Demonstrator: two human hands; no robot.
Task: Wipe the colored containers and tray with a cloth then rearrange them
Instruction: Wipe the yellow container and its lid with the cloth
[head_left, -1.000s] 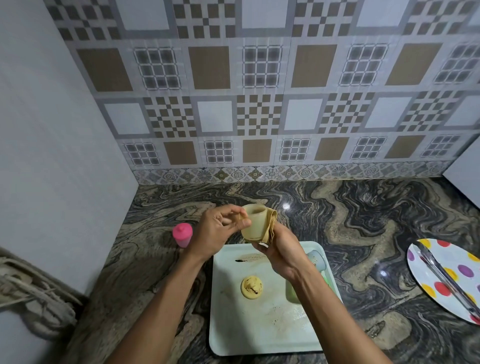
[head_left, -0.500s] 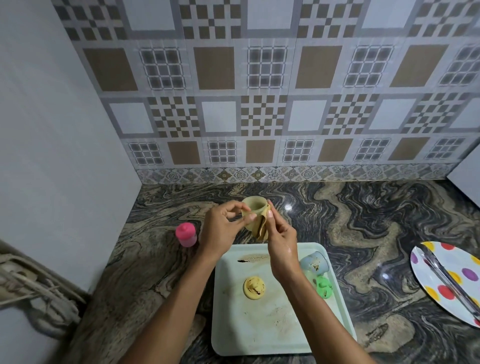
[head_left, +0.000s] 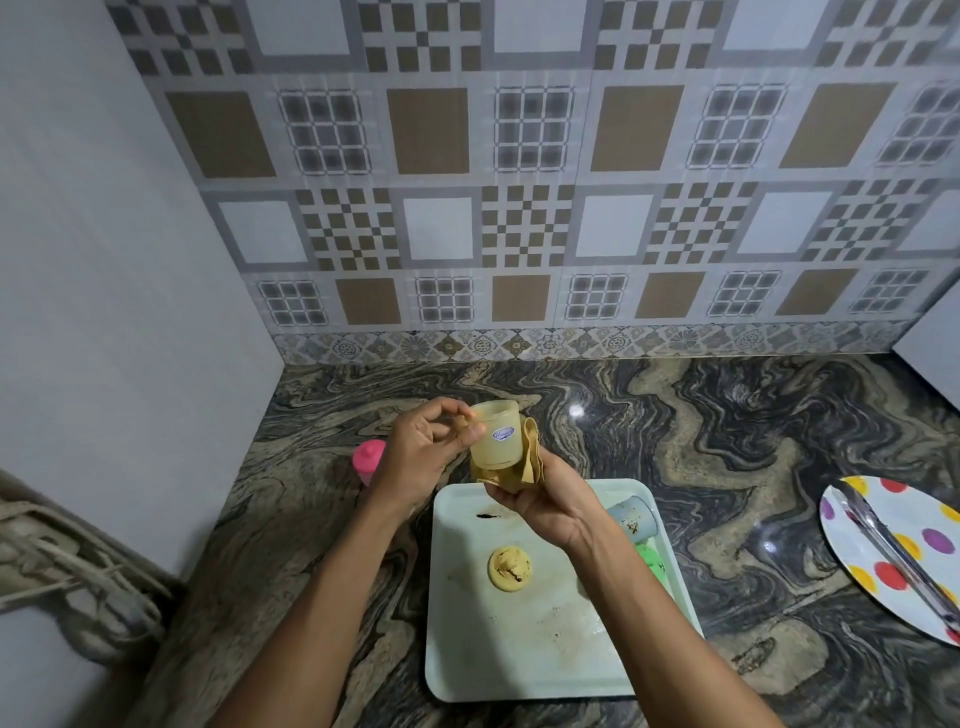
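Head view. Left hand (head_left: 421, 452) grip: pinching the cup (head_left: 496, 436) at its rim. Right hand (head_left: 545, 506) grip: clasping the cloth (head_left: 527, 462) under the cup's base. Tray (head_left: 519, 670) lies below the grips. Best turn the cup by its rim, pressing cloth round the wall.

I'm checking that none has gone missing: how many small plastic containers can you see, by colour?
Pale yellow plastic container: 1
Pink plastic container: 1
Light blue plastic container: 1
Green plastic container: 1
Total: 4
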